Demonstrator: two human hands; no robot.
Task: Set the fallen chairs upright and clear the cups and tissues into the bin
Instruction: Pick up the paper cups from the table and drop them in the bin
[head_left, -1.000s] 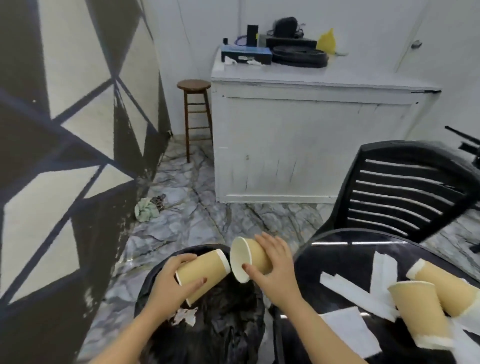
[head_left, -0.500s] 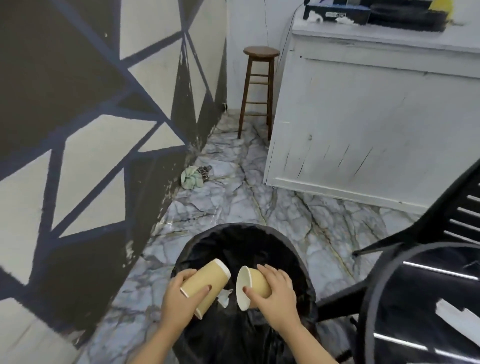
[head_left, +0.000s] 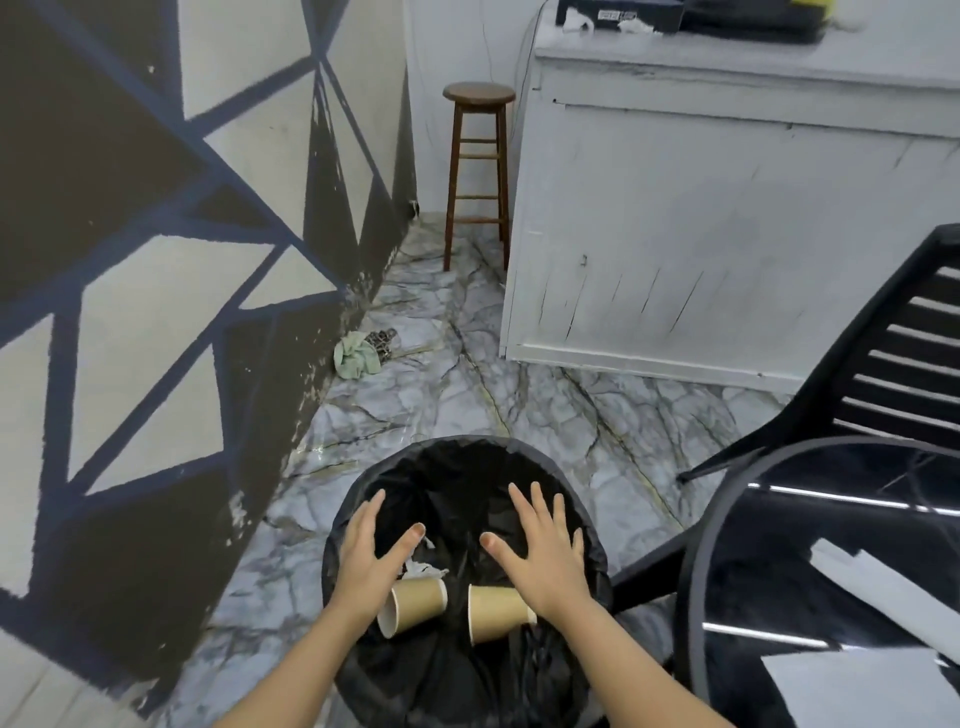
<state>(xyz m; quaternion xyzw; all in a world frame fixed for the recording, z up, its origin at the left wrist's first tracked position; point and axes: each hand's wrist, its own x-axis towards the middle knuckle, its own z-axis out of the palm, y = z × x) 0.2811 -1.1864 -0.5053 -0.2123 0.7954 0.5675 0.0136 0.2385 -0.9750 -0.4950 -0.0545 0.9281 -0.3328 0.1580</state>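
A black-lined bin (head_left: 457, 457) stands on the floor right below me. Two tan paper cups lie inside it: one cup (head_left: 415, 605) under my left hand, the other cup (head_left: 493, 612) under my right hand. A crumpled white tissue (head_left: 422, 569) sits in the bin just above the left cup. My left hand (head_left: 371, 558) and my right hand (head_left: 545, 551) hover over the bin, fingers spread, holding nothing. White tissues (head_left: 852, 577) lie on the round black table (head_left: 691, 587) at the right.
A black slatted chair (head_left: 893, 364) stands behind the table. A wooden stool (head_left: 478, 171) is by the white counter (head_left: 727, 218). A green cloth (head_left: 356, 356) lies on the marble floor against the patterned wall (head_left: 156, 260).
Both hands have let go of their cups, which dropped into the bin. The fingers have spread out. The view has tilted down toward the bin.
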